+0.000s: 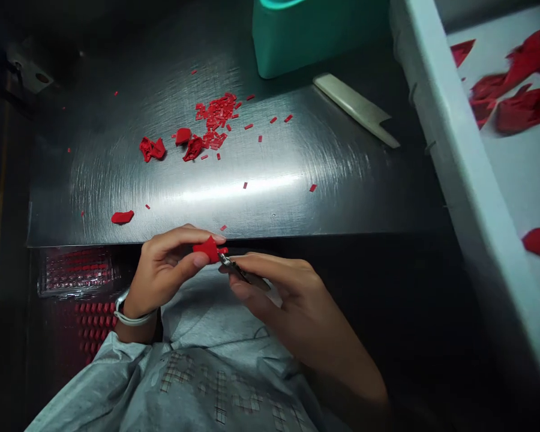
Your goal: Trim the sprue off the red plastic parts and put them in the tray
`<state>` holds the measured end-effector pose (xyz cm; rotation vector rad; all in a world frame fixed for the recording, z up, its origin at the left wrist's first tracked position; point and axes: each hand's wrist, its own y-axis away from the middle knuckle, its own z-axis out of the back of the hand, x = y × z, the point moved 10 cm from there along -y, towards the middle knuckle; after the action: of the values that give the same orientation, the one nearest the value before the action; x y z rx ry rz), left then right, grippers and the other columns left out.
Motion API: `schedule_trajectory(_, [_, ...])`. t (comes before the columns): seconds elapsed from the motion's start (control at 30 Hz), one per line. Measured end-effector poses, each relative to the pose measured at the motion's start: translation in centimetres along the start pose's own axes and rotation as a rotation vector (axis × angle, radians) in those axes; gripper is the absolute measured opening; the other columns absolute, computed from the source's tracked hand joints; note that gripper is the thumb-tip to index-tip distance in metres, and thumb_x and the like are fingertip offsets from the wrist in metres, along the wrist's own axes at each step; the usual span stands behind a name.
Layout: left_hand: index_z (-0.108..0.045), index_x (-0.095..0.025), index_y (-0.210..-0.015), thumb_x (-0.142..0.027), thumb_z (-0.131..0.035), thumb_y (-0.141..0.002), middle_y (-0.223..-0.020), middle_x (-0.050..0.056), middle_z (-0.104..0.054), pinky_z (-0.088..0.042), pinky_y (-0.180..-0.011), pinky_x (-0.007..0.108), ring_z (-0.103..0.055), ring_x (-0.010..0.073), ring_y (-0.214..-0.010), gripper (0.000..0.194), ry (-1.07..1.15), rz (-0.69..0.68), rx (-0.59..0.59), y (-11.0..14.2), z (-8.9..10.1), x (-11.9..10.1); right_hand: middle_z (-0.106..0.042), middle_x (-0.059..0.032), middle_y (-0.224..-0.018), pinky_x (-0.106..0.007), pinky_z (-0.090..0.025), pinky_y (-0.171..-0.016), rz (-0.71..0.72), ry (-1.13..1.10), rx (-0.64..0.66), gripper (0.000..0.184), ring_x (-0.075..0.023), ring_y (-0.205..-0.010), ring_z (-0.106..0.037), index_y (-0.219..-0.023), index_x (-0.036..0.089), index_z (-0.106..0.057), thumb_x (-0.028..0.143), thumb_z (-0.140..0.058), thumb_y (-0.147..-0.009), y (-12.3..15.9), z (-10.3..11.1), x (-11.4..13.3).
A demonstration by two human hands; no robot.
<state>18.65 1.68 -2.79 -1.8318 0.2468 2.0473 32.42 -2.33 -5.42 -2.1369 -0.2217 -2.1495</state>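
The grey shirt (207, 342) is flanked by inward-angled forearms (337, 336), and at the near edge of the counter (342, 210) a red piece (206, 248) is pinched in the fingers of the left hand (164, 267) while pliers (239, 271), gripped by the right hand (288, 282), are held against it.

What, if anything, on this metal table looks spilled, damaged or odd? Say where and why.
Small red chips look spilled: a loose heap lies on the metal table, with others scattered around it. Near the green bin, the pale strip has a notched end, perhaps broken, perhaps made so.
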Motion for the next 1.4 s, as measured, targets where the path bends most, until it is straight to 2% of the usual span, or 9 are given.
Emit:
schedule_trajectory(0.1, [-0.083, -0.026, -0.113, -0.037, -0.069, -0.101, -0.095, 0.005, -0.083, -0.061, -0.078, 0.024, -0.077, 0.0166, -0.087, 0.021, -0.013, -0.007, -0.014, 0.2, 0.4, 0.0, -0.068, 0.0017, -0.071, -0.024, -0.045, -0.06, 0.03, 0.039, 0.013, 0.027, -0.0121, -0.063, -0.06, -0.08, 0.02, -0.072, 0.036, -0.065, -0.101, 0.0, -0.2, 0.5])
schedule_trajectory(0.27, [-0.084, -0.029, -0.115, -0.037, -0.068, -0.102, -0.095, 0.004, -0.084, -0.06, -0.076, 0.022, -0.076, 0.0146, -0.082, 0.021, -0.087, -0.017, -0.009, 0.4, 0.7, -0.4, -0.058, 0.0039, -0.062, -0.023, -0.039, -0.054, 0.054, 0.065, 0.015, 0.03, -0.0099, -0.055, -0.052, -0.075, 0.019, -0.07, 0.034, -0.065, -0.1, 0.2, -0.2, 0.8])
schedule_trajectory(0.43, [-0.084, -0.03, -0.114, -0.034, -0.071, -0.101, -0.095, 0.003, -0.085, -0.059, -0.073, 0.021, -0.076, 0.0136, -0.079, 0.019, -0.155, -0.032, -0.051, 0.5, 0.8, -1.0, -0.057, 0.0044, -0.06, -0.022, -0.037, -0.053, 0.065, 0.06, 0.01, 0.034, -0.0085, -0.054, -0.049, -0.069, 0.018, -0.067, 0.033, -0.065, -0.1, 0.3, 0.0, 0.7])
schedule_trajectory(0.6, [-0.085, -0.029, -0.113, -0.035, -0.07, -0.101, -0.095, 0.003, -0.085, -0.059, -0.071, 0.021, -0.077, 0.0143, -0.079, 0.019, -0.201, -0.019, -0.082, 0.7, 0.6, -1.1, -0.062, 0.0024, -0.064, -0.023, -0.038, -0.053, 0.038, 0.027, 0.045, 0.036, -0.01, -0.056, -0.051, -0.068, 0.019, -0.065, 0.034, -0.063, -0.101, 0.4, -0.4, 0.1])
schedule_trajectory(0.83, [-0.084, -0.029, -0.114, -0.033, -0.067, -0.103, -0.091, 0.003, -0.084, -0.057, -0.07, 0.022, -0.075, 0.0139, -0.076, 0.021, -0.229, -0.011, -0.074, 0.7, 0.4, -1.0, -0.049, 0.0059, -0.058, -0.023, -0.033, -0.052, 0.016, 0.002, 0.045, 0.038, -0.0078, -0.053, -0.044, -0.065, 0.019, -0.059, 0.033, -0.061, -0.101, 0.3, -0.4, -0.4])
schedule_trajectory(1.4, [-0.083, -0.03, -0.118, -0.034, -0.065, -0.104, -0.086, 0.002, -0.08, -0.053, -0.07, 0.024, -0.071, 0.0135, -0.076, 0.023, -0.224, 0.012, -0.047, 0.7, 0.2, -0.5, -0.048, 0.0043, -0.06, -0.028, -0.031, -0.054, -0.093, -0.125, 0.167, 0.046, -0.0102, -0.055, -0.043, -0.065, 0.02, -0.053, 0.049, -0.052, -0.102, 0.1, -1.5, -2.1])
